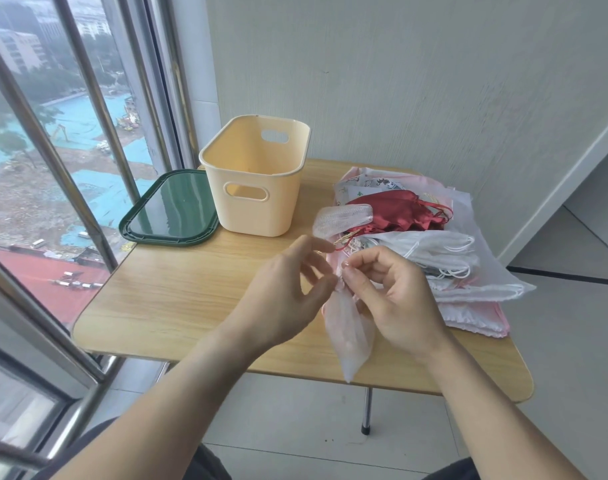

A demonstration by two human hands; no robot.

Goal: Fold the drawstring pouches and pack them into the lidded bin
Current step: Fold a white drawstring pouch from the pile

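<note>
Pale wall stands behind a small wooden tabletop [178, 299], and a window [53, 140] with metal bars runs along the left, looking down on a building site far below.

From my head view, both my hands are raised over the near middle of the tabletop. My left hand [288, 292] has its thumb and forefinger closed on the gathered neck of a sheer pink pouch [347, 337], while the other fingers fan loosely upward. My right hand [389, 296] pinches the same neck from the right side, fingers curled in, its fingertips just beside those of my left. The pouch hangs down from that pinch, its bottom corner reaching to the near edge of the tabletop. I cannot tell whether it touches the wood.

On the far side of the tabletop sits the cream bin [257, 178], upright, with a handle slot in its near wall and another in its far wall. Nothing shows inside it. Its dark green lid [171, 213] lies flat to the left of it, touching or nearly touching the bin's base and overhanging the tabletop's left edge.

To the right of the bin lies a heap [427, 244] of more pouches: a red satin one [396, 209] on top, white mesh ones with white cords below it, and pink ones at the near right.
</note>
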